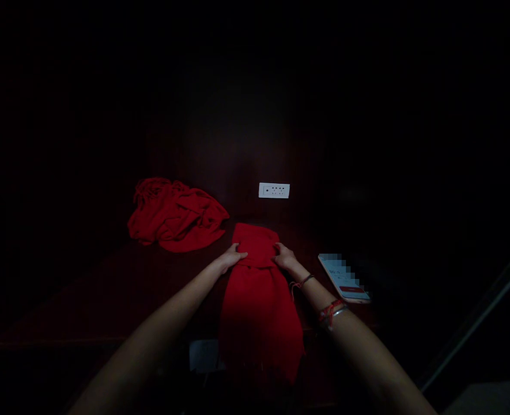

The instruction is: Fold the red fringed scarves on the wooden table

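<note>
A red scarf (261,300) lies lengthwise before me, its far part folded over on the dark table and its fringed near end hanging past the front edge. My left hand (232,257) grips the left edge of the folded part, thumb on top of the cloth. On the opposite edge, my right hand (284,257) pinches the scarf in the same way, its fingers partly hidden by the fabric. Behind and to the left rests a crumpled heap of red fringed cloth (179,216), apart from both hands.
A phone (344,279) with a lit screen lies right of my right forearm. On the dark back wall is a white socket panel (274,191). The dark table (108,300) ends at a front edge, with a pale object (204,354) below it. Surroundings are very dark.
</note>
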Tool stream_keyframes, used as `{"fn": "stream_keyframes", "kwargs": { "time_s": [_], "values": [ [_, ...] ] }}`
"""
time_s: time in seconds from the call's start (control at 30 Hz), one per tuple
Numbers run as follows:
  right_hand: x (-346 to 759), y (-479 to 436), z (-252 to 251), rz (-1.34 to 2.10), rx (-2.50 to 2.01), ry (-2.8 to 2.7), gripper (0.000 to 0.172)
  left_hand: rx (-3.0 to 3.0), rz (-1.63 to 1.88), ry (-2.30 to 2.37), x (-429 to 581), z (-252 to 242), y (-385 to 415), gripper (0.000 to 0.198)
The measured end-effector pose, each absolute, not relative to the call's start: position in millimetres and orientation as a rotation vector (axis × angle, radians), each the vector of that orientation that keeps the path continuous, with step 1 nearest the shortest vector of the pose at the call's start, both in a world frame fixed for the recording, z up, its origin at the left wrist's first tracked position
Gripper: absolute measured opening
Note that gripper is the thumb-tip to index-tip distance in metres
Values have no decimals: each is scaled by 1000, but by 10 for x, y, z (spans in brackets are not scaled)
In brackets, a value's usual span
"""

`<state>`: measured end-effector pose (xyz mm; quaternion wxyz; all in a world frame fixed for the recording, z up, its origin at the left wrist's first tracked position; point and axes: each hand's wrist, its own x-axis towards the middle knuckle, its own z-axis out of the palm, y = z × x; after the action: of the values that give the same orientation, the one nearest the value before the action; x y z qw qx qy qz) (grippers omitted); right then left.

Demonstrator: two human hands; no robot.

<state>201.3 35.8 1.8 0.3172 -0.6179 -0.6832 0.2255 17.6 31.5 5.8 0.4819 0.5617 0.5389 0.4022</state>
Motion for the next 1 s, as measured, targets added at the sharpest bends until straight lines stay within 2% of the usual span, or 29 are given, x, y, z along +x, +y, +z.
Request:
{"fn": "stream_keyframes", "kwargs": {
  "time_s": [0.1,0.2,0.27,0.37,0.47,0.57,0.63,0.73,1.0],
  "values": [
    [2011,532,16,463,-1708,-1790,53,1347,1040,1312,210,34,445,76],
    [2025,703,31,346,-1703,-1836,52,1345,1099,1274,170,9,589,82],
    [2010,788,56,294,-1699,-1878,48,1361,1099,1284,97,-8,707,72],
    [1918,800,132,229,-1667,-1931,41,1371,1126,1339,-64,-11,917,45],
    [1750,657,213,54,-1392,-2167,35,1383,1182,1346,-212,11,1116,32],
    [1571,458,209,-218,-1012,-2528,36,1470,1138,1238,-273,4,1246,30],
    [1480,370,139,-398,-921,-2637,34,1556,1028,1146,-265,-28,1287,32],
    [1398,348,-5,-584,-976,-2701,24,1600,911,1118,-227,-86,1319,36],
    [1330,470,-110,-793,-1032,-2675,17,1622,882,1084,-213,-189,1458,30]
  ]
}}
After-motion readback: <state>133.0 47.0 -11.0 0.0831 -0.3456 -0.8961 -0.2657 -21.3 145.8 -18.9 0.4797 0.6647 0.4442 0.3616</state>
